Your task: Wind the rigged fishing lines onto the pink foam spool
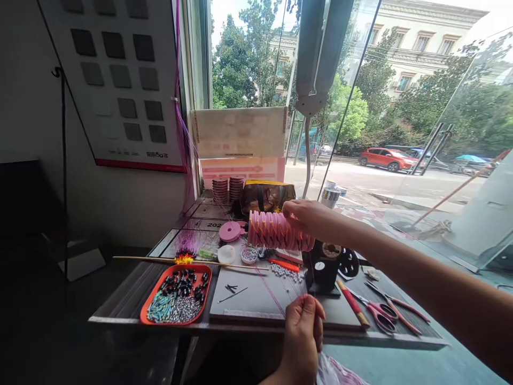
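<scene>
My left hand (303,327) is closed in front of the table's near edge, with thin thread (280,305) pinched in it; strands run up from it toward the spools. My right hand (302,214) reaches across to a row of pink foam spools (268,230) mounted side by side on a black winding machine (326,267). Its curled fingers rest at the top of the row near the right end; what they pinch is too small to make out. Orange and dark bits of line cross the spools.
An orange tray (143,305) of beads and small floats stands at left. A thin wooden stick (140,259) lies across behind it. On the right are scissors (380,315), pliers (401,307) and a red-wrapped rod (352,303). White beads (286,271) sit by the machine.
</scene>
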`<state>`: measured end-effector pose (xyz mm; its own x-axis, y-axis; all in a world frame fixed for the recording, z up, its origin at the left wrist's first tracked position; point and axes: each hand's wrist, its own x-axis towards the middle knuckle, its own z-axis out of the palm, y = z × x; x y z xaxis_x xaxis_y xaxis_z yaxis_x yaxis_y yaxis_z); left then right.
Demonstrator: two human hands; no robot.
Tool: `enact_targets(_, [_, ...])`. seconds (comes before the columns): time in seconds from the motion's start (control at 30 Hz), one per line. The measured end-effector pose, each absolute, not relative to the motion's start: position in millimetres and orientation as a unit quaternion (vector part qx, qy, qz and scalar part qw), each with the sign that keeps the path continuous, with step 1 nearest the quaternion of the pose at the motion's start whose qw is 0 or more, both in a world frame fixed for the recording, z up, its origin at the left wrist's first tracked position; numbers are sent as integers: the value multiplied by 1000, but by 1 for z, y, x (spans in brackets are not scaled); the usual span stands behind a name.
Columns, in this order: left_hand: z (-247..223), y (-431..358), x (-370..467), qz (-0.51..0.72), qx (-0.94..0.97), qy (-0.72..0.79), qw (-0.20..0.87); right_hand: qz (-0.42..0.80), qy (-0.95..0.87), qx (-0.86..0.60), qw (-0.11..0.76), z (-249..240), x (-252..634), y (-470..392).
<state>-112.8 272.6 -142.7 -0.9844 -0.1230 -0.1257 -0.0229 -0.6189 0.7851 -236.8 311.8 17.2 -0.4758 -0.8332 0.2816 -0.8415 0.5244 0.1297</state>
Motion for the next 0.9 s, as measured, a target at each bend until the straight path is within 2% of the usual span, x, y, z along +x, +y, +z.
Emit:
enact_targets(0.4, [-152,269,-113,-906,61,-418,23,78,-851,495,156,12,-246,325])
enact_targets(0.9, [-149,269,-112,-908,64,-414,23,58,-837,514,178,12,-241,321])
